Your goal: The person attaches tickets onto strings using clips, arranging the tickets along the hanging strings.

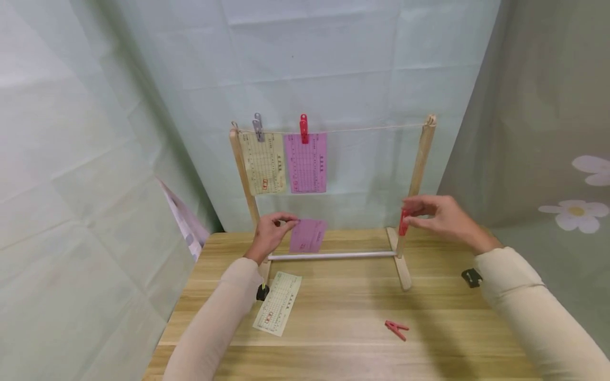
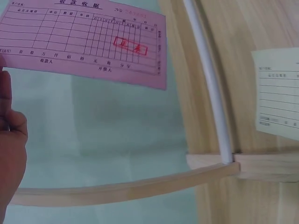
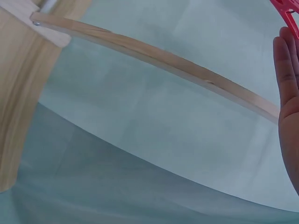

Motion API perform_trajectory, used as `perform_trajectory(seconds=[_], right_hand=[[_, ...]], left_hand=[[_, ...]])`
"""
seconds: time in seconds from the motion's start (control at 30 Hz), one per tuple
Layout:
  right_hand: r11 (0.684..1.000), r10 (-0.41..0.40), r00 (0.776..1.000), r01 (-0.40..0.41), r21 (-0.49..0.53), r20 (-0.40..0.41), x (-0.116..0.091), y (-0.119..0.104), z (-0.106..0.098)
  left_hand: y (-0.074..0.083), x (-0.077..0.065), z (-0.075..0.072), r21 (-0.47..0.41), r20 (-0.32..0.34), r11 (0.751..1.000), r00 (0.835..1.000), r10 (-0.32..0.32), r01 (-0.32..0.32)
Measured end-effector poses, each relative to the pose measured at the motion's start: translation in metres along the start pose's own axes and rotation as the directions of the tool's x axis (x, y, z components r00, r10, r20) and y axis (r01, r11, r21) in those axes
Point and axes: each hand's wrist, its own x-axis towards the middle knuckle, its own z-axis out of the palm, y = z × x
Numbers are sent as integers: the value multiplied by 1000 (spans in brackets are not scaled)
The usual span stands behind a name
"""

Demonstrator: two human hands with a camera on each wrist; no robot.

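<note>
head: bright; soft shadow (image 1: 431, 333) on table (image 1: 333, 312) | wrist views: dimmer, bluish, posts (image 2: 126, 190) bowed

the pink slip (image 2: 84, 39) reads 收款收据 (its red number (image 2: 136, 14) blurs).

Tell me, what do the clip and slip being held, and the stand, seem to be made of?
Red clip: probably plastic, smooth, with bright even colour. Pink slip: thin matte paper, judging by its flat sheet and printed lines. Right post: pale, seemingly unpainted wood, with streaky grain. White bar: smooth; plastic or painted metal, I can't tell.
</note>
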Motion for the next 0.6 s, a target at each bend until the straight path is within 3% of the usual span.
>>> perform_trajectory(seconds=[0.6], right_hand=[[999,11,1000,-12,-40,-25,25,-29,-21]], left_hand=[[40,22,-2,-48,5,993,994,113,-112]])
